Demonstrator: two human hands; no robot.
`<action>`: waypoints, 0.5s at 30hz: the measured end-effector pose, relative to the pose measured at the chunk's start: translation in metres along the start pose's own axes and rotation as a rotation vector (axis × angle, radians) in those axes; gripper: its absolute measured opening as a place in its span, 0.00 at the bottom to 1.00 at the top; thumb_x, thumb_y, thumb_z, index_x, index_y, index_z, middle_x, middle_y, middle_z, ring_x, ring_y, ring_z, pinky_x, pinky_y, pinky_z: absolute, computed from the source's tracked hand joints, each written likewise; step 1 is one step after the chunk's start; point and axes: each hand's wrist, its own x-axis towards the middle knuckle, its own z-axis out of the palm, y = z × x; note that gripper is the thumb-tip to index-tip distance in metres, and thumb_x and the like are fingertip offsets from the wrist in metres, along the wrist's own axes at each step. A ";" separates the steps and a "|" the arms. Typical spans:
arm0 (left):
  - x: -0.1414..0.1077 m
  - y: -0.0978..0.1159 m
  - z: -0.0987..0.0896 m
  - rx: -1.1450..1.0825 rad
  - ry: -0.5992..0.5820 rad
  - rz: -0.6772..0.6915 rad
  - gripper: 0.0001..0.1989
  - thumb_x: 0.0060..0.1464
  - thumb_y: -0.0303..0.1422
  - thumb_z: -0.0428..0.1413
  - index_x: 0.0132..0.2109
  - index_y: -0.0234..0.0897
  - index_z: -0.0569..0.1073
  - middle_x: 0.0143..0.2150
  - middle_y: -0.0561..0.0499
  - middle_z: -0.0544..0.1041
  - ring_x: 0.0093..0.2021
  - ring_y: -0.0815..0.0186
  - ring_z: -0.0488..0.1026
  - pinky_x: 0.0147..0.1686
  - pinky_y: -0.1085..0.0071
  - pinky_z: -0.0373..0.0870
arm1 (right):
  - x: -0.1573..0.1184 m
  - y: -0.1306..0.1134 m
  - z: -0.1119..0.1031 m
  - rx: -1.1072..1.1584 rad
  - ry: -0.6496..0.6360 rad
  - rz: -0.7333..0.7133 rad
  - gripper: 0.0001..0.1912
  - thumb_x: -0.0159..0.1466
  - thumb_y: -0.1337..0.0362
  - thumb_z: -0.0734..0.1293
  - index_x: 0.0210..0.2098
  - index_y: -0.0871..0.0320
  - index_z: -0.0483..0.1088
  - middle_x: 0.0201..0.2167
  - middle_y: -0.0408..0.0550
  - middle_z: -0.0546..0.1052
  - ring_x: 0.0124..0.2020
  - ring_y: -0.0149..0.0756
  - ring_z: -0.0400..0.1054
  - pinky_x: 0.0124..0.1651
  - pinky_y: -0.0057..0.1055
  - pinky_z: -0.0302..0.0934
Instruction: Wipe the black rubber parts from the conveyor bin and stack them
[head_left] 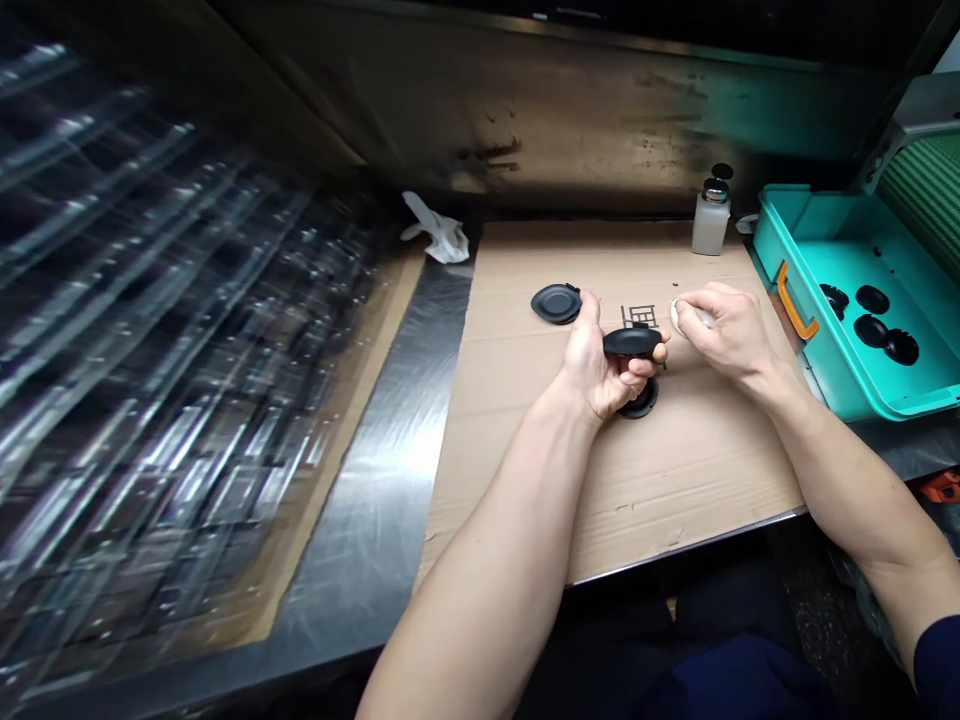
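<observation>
My left hand (592, 355) is closed on a black oval plastic part (631, 342), held above the cardboard. Beside its thumb is another black oval part (555, 303) with a raised centre; whether the thumb touches it I cannot tell. Partly hidden under the fingers, a round black part (640, 400) lies on the cardboard. To the right, my right hand (724, 325) is closed around a small white wad (684, 318) that looks like cloth, a short way from the held part. Dark printed lines (639, 314) mark the cardboard between the hands.
Cardboard (510, 480) covers the metal bench (375, 490). A pump bottle (710, 222) stands at its back right. A teal bin (840, 370) with an orange handle (796, 302) holds several black parts. Crumpled white material (442, 235) lies back left, near blurred, shiny stacked strips (165, 330).
</observation>
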 end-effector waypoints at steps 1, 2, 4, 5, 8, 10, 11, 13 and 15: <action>0.000 0.000 0.000 -0.011 -0.002 -0.006 0.49 0.59 0.67 0.29 0.44 0.26 0.74 0.22 0.41 0.74 0.12 0.70 0.62 0.06 0.78 0.53 | 0.000 0.000 0.000 -0.001 -0.001 0.005 0.15 0.68 0.63 0.62 0.27 0.58 0.75 0.25 0.45 0.72 0.30 0.34 0.63 0.38 0.31 0.56; 0.000 0.000 0.000 -0.022 -0.006 -0.013 0.49 0.59 0.67 0.29 0.44 0.26 0.74 0.22 0.41 0.74 0.12 0.70 0.63 0.06 0.78 0.54 | 0.000 0.000 0.000 -0.003 -0.006 0.008 0.15 0.68 0.63 0.62 0.27 0.58 0.75 0.25 0.45 0.72 0.30 0.34 0.63 0.38 0.31 0.56; 0.000 0.001 -0.001 -0.037 -0.017 -0.025 0.49 0.58 0.68 0.29 0.44 0.27 0.74 0.22 0.40 0.74 0.13 0.70 0.63 0.06 0.78 0.54 | 0.000 0.000 0.001 -0.003 -0.019 0.007 0.15 0.68 0.63 0.62 0.28 0.58 0.75 0.25 0.45 0.73 0.30 0.34 0.63 0.39 0.31 0.56; 0.000 0.001 -0.002 -0.041 -0.022 -0.029 0.49 0.58 0.68 0.29 0.44 0.27 0.74 0.22 0.40 0.74 0.13 0.70 0.63 0.06 0.78 0.55 | 0.000 0.000 0.001 -0.001 -0.023 0.006 0.15 0.67 0.63 0.62 0.28 0.58 0.76 0.26 0.45 0.73 0.30 0.34 0.63 0.39 0.31 0.56; 0.001 0.001 -0.003 -0.040 -0.030 -0.029 0.50 0.57 0.68 0.29 0.45 0.26 0.75 0.22 0.40 0.74 0.13 0.70 0.63 0.06 0.78 0.55 | 0.000 0.000 0.002 0.010 -0.027 0.006 0.15 0.68 0.63 0.62 0.29 0.58 0.76 0.26 0.45 0.74 0.31 0.34 0.64 0.39 0.31 0.57; 0.001 0.001 -0.003 -0.034 -0.028 -0.021 0.50 0.57 0.68 0.29 0.45 0.26 0.75 0.22 0.40 0.74 0.13 0.70 0.63 0.06 0.77 0.54 | 0.000 0.000 0.002 0.017 -0.029 0.013 0.14 0.68 0.62 0.62 0.30 0.58 0.77 0.27 0.45 0.74 0.31 0.34 0.64 0.40 0.31 0.57; 0.001 0.001 -0.003 -0.031 -0.026 -0.017 0.50 0.58 0.68 0.29 0.46 0.26 0.75 0.22 0.40 0.75 0.13 0.70 0.63 0.06 0.77 0.54 | 0.000 -0.001 0.002 0.019 -0.031 0.015 0.14 0.68 0.62 0.62 0.30 0.57 0.77 0.27 0.45 0.75 0.32 0.34 0.64 0.40 0.31 0.57; 0.002 0.000 -0.002 -0.015 -0.020 -0.008 0.50 0.57 0.68 0.29 0.46 0.26 0.75 0.22 0.40 0.75 0.12 0.70 0.63 0.06 0.77 0.54 | 0.000 -0.003 0.001 0.022 -0.037 0.014 0.15 0.69 0.61 0.62 0.30 0.57 0.77 0.27 0.46 0.75 0.32 0.35 0.65 0.41 0.32 0.58; 0.004 -0.002 -0.002 0.020 -0.012 0.008 0.50 0.56 0.69 0.29 0.45 0.27 0.75 0.21 0.41 0.74 0.12 0.69 0.63 0.06 0.77 0.54 | -0.001 -0.005 0.000 0.030 -0.052 -0.005 0.15 0.69 0.61 0.62 0.31 0.57 0.78 0.27 0.46 0.75 0.32 0.35 0.65 0.40 0.31 0.58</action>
